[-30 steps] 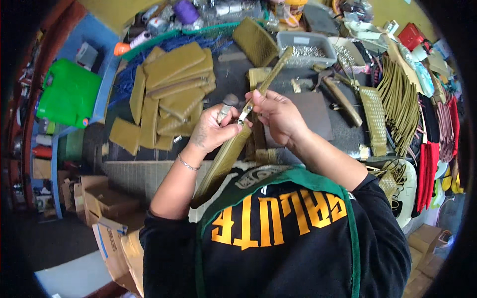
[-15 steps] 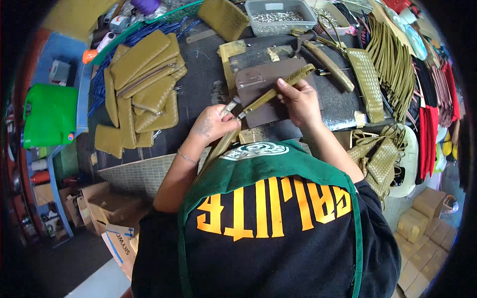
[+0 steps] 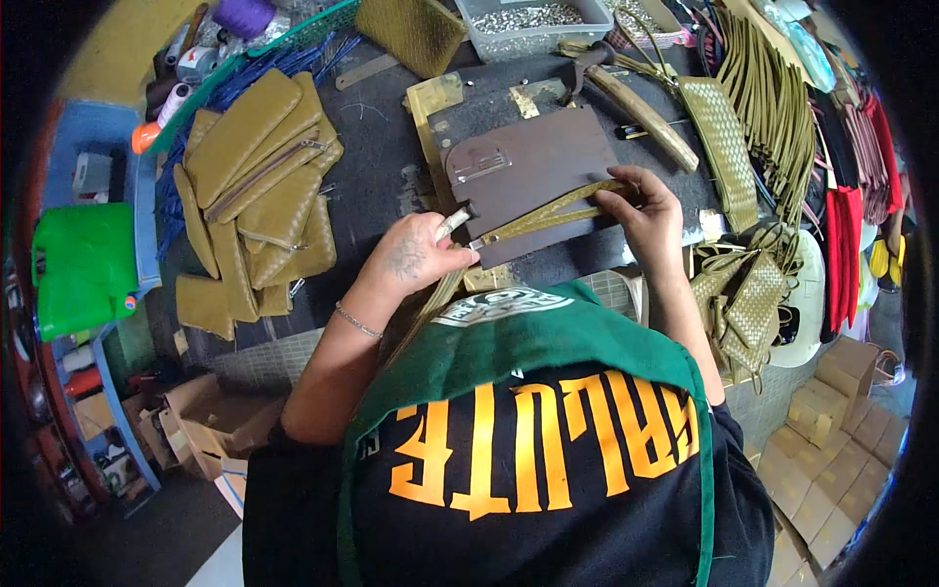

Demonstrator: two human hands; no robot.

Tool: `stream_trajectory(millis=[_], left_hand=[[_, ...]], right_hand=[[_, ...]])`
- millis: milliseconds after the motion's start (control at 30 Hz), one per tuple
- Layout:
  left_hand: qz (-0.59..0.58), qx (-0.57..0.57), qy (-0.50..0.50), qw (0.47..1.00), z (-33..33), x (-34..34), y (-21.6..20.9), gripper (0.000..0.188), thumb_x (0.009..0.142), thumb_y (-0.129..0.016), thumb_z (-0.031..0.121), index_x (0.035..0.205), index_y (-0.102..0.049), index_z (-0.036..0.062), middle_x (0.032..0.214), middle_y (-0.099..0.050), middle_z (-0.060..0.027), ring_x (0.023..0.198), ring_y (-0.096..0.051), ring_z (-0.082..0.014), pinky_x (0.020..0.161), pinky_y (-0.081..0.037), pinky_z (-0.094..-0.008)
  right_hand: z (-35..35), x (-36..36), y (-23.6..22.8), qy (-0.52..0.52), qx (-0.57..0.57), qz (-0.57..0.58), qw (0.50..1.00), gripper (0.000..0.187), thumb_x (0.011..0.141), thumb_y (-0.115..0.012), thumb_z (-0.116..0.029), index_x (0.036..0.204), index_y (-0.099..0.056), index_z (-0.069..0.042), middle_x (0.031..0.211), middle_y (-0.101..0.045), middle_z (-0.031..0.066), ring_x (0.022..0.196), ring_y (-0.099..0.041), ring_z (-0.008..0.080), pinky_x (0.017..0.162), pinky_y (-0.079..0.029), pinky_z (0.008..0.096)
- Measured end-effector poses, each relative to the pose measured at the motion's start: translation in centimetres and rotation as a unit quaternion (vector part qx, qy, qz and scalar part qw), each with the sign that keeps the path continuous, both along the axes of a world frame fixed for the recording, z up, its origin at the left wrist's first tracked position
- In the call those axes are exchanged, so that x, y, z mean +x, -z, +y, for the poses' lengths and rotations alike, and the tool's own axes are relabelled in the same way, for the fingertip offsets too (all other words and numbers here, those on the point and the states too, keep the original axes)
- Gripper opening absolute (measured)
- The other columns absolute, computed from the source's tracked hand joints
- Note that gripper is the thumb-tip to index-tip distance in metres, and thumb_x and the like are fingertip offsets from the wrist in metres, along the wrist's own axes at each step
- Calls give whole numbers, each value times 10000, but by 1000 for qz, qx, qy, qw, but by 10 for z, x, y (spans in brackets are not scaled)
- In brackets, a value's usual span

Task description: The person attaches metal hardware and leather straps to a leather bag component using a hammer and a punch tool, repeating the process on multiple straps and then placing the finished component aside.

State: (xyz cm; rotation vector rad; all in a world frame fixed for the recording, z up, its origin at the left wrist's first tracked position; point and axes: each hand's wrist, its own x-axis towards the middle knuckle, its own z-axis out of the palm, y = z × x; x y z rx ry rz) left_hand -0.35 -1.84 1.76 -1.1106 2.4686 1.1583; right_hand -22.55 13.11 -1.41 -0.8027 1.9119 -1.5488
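Observation:
My left hand (image 3: pixel 406 252) is closed around one end of an olive woven strap (image 3: pixel 538 220), by its small metal fitting (image 3: pixel 477 243). A short pale rod-like tool (image 3: pixel 451 224), its dark tip pointing up, is also in those fingers. My right hand (image 3: pixel 648 220) pinches the strap's other end, where it doubles back into a narrow loop. The strap stretches between both hands over a dark brown flat board (image 3: pixel 548 147). More olive strap (image 3: pixel 430 308) hangs below my left hand against the green apron.
Olive quilted pouches (image 3: pixel 264 147) lie piled at left. A hammer (image 3: pixel 636 112) rests beyond the board. Clear bins (image 3: pixel 533 39) of small metal parts stand at the back. Olive straps (image 3: pixel 768 98), a woven panel (image 3: pixel 719 147) and woven pieces on a white stool (image 3: pixel 807 293) are at right.
My right hand has moved right and toward me, bringing the strap from a raised slant to nearly level. Its two runs now show spread apart. My left hand still grips its end.

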Motion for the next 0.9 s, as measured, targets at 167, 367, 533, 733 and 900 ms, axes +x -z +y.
stream_trajectory(millis=[167,367,533,733,900], left_hand=[[91,105,-104,985,11,2,14,350,683,-703,297,580,-478,50,523,-420,27,491,-362,-72,464,-336,-237],[85,64,-118,987,12,-1,17,422,664,-684,377,577,-499,8,496,-486,-91,441,-443,-167,464,-397,-314],[91,31,-110,989,13,-1,15,373,704,-691,293,550,-463,42,480,-424,14,460,-355,-72,436,-349,-263],[97,1,-110,989,20,1,9,396,678,-677,329,564,-488,1,501,-507,-120,444,-491,-217,468,-407,-345],[140,104,-144,974,16,20,25,252,717,-676,227,691,-569,0,559,-524,-1,506,-427,-55,488,-385,-241]], right_hand=[[0,-3,-14,-32,53,204,977,214,673,-670,-29,882,-618,-26,734,-531,61,665,-561,137,614,-459,232],[0,7,-42,-45,100,531,840,373,638,-666,-100,999,-571,-113,1009,-525,68,965,-483,229,849,-371,408],[-18,50,-51,-282,26,507,814,373,608,-687,-146,968,-589,-147,1076,-527,23,1069,-429,242,937,-244,467],[-21,49,-27,-346,5,415,841,266,629,-642,-80,889,-626,-136,953,-568,-8,886,-503,193,818,-356,367],[-26,49,-27,-371,-32,429,823,310,592,-624,-65,894,-634,-135,936,-568,8,844,-498,198,767,-374,342]])
